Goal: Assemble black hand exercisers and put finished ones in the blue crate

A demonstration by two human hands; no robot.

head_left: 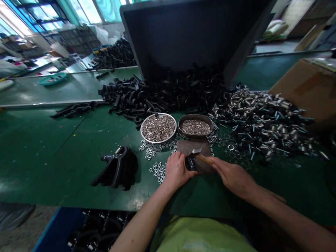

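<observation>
On the brown pad point(195, 154) at the green bench's point(52, 154) near edge, I steady a small black part point(190, 163) in my left hand point(178, 170), grip closed round it, while my right hand point(232, 176) clasps a hammer point(201, 156) poised just above. Striking looks next; it needs aim clear of fingers. Beyond the pad sit two trays of pins point(158, 127).

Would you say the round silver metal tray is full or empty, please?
Full: the round silver metal tray is heaped with small shiny metal pins.
</observation>
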